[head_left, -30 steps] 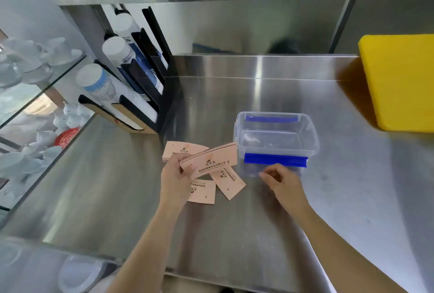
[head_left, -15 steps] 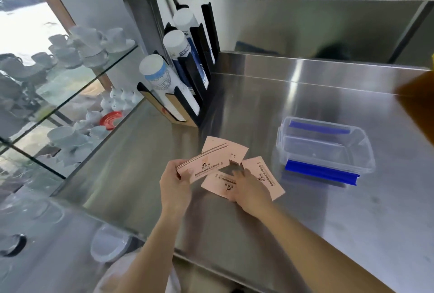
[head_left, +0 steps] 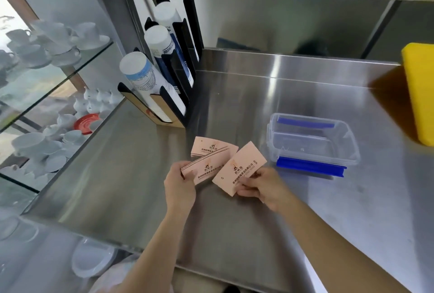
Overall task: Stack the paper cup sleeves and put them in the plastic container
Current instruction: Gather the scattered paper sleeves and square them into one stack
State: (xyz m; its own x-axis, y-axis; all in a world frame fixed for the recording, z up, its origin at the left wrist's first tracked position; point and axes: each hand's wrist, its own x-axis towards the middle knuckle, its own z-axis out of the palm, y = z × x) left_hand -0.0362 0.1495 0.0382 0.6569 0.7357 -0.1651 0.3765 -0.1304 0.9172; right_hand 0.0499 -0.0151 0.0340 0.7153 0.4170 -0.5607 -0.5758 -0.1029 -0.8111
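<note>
Above the steel surface (head_left: 234,222), the left hand (head_left: 179,183) pinches a sleeve stack (head_left: 206,170); the right hand (head_left: 263,187) pinches one sleeve (head_left: 239,170). Square its edges onto the stack before the empty plastic container (head_left: 312,142).

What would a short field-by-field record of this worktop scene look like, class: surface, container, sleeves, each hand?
surface: stainless steel counter
container: clear plastic box with blue clips, open, empty, right of the hands
left hand: grips a small stack of pink paper cup sleeves
right hand: holds a single pink sleeve
loose sleeves: lying on the counter behind the hands
</note>
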